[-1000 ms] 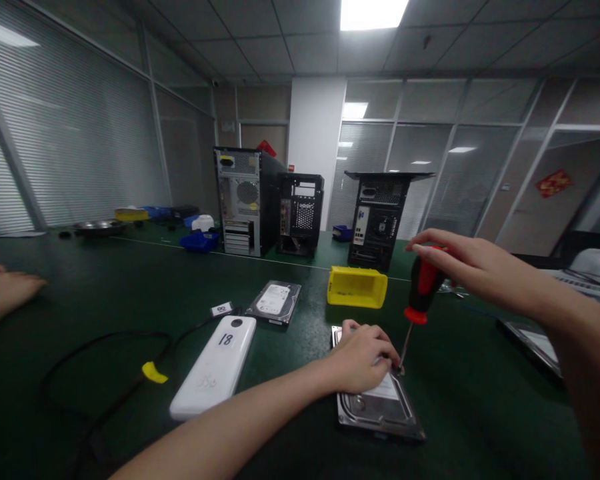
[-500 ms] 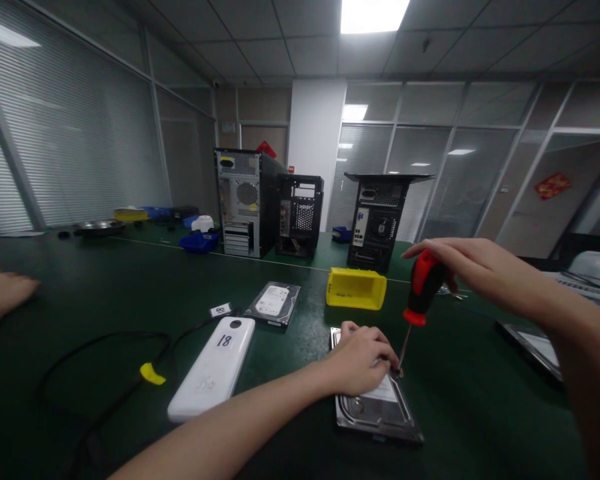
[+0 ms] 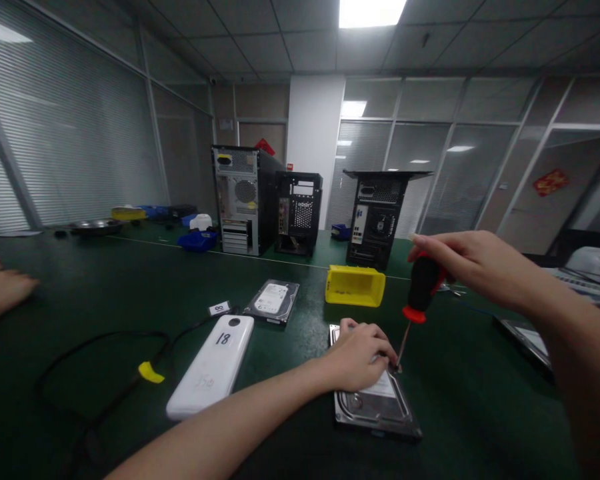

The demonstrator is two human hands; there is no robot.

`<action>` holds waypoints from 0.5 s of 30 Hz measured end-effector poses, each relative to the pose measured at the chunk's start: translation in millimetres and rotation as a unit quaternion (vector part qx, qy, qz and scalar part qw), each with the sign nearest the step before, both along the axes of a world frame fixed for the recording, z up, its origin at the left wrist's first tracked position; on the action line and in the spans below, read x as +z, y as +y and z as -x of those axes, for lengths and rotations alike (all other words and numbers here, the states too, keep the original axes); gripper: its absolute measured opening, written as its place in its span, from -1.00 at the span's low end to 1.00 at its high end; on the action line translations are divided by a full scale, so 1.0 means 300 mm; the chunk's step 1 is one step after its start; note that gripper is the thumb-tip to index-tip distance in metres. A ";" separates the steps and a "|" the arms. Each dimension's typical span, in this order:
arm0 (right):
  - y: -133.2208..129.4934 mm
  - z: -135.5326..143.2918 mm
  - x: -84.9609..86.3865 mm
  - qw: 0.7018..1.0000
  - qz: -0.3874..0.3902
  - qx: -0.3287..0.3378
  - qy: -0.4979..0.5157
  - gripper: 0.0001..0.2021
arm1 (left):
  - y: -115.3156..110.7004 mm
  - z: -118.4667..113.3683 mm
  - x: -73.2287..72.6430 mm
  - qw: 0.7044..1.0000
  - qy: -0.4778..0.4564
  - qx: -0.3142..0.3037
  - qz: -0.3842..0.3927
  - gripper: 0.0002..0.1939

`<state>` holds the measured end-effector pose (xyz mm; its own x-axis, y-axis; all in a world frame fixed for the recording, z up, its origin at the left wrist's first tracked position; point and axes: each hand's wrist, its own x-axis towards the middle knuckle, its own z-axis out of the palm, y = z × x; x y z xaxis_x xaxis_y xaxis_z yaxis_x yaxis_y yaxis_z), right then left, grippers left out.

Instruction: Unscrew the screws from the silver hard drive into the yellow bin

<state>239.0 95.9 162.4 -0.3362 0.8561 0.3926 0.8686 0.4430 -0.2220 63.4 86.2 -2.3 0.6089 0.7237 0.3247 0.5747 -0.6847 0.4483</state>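
Observation:
A silver hard drive (image 3: 377,417) lies label-up on the green table. My left hand (image 3: 361,355) rests across its far part with bent fingers, holding it down; part of the label is hidden beneath. In my right hand (image 3: 467,257) is a red-and-black screwdriver (image 3: 424,287), gripped around the top of its handle. The screwdriver leans slightly, its tip down at the drive's right edge, close to my left fingertips. Whether the tip sits in a screw is too small to tell.
Another drive (image 3: 274,300), a white power bank (image 3: 213,367) marked 18 and a black cable (image 3: 105,333) lie to the left. A yellow bin (image 3: 355,287) stands behind. Computer cases (image 3: 245,200) line the back. At far left rests another person's hand (image 3: 5,293).
My right hand has turned a little on the screwdriver handle, and the handle's facing has rotated. My left hand and the drive keep their place. More of the other person's fingers show at left.

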 end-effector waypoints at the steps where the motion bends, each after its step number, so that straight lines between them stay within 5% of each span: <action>1: -0.003 0.001 -0.001 1.000 0.003 -0.001 0.004 -0.28 | 0.001 0.000 -0.001 1.000 0.000 0.001 -0.002 -0.79; 7: -0.027 0.003 0.001 0.998 0.049 0.002 0.027 -0.34 | 0.002 0.002 -0.004 1.000 0.009 -0.001 -0.006 -0.79; 15: -0.009 -0.004 0.003 0.994 0.059 0.092 0.029 -0.43 | -0.002 0.002 0.000 1.000 0.004 0.002 0.003 -0.79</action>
<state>240.3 93.2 163.4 -0.4705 0.8235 0.3171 0.7600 0.5608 -0.3285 62.8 85.6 -2.2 0.6081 0.7281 0.3163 0.5812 -0.6798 0.4474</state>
